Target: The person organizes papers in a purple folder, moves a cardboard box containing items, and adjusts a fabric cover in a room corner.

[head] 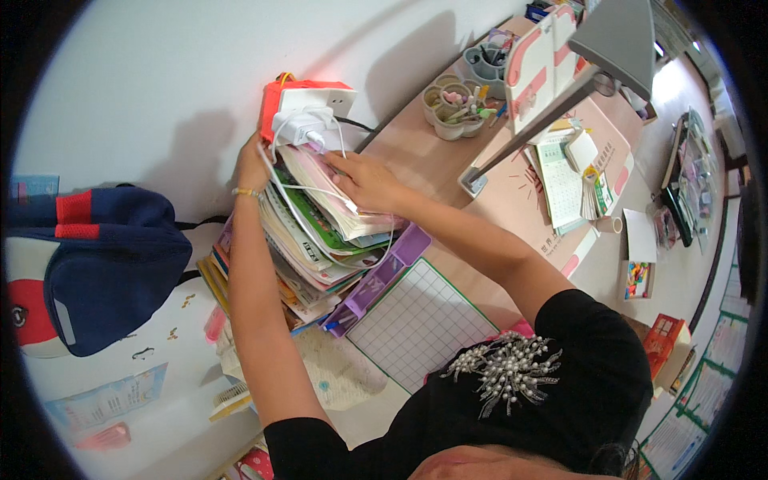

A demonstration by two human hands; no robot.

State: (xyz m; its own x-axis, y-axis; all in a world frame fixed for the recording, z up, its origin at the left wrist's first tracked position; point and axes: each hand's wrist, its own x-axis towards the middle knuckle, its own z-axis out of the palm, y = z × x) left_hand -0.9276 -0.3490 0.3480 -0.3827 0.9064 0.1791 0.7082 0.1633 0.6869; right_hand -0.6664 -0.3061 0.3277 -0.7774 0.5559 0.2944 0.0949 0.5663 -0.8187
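Note:
My left hand [252, 167], with a beaded bracelet at the wrist, is at the far left edge of the book stack, just below an orange-and-white power socket box [309, 99]. Its fingertips are hidden. Flat on the topmost pinkish book [309, 180] lies my right hand [364, 180], fingers somewhat apart and holding nothing visible. A white charger [300, 128] is plugged into the box near the right fingertips. Its white cable [294, 207] loops down over the stacked books and papers [300, 246]. The stack leans within a purple plastic organizer [384, 279].
A white gridded board [420, 324] lies before me. Rightward are a desk lamp [534, 132], flower-shaped pen holders [456, 108] and an open workbook [561, 180]. A navy backpack [114, 270] is at the left, by the wall.

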